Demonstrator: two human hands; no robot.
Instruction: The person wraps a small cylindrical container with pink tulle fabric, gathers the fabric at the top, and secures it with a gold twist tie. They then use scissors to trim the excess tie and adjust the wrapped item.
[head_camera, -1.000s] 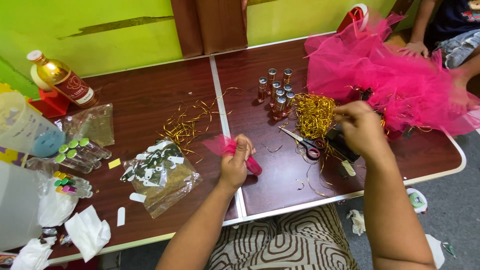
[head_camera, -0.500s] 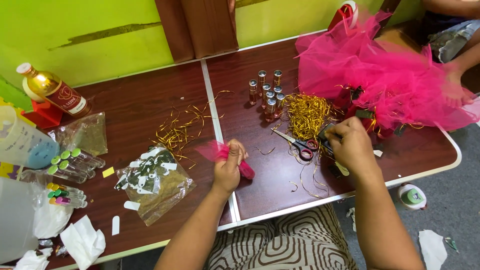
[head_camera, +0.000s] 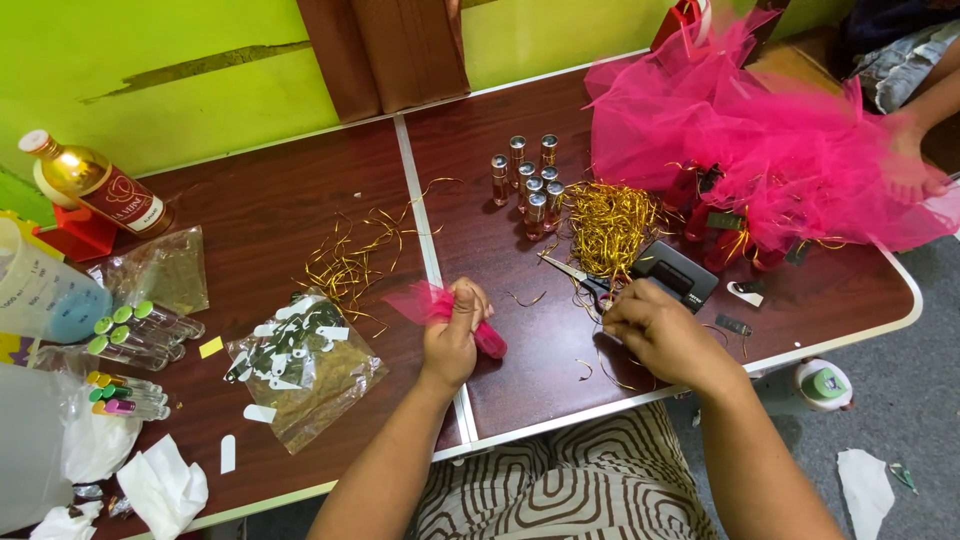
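At the table's left edge a gold glass bottle with a white cap (head_camera: 88, 186) lies tilted on a red stand, and a clear plastic bag of small white tags (head_camera: 300, 362) lies open close by the left hand (head_camera: 452, 340), seemingly kept within easy reach. That hand is curled shut around a small pink tube wrapped in pink netting (head_camera: 462, 322), held just above the brown tabletop (head_camera: 300, 220). To its right and apart from the tube, the right hand (head_camera: 655, 335) rests fingers bent over loose gold ribbon strands (head_camera: 608, 226) beside the scissors (head_camera: 582, 280); what it grips, I cannot tell.
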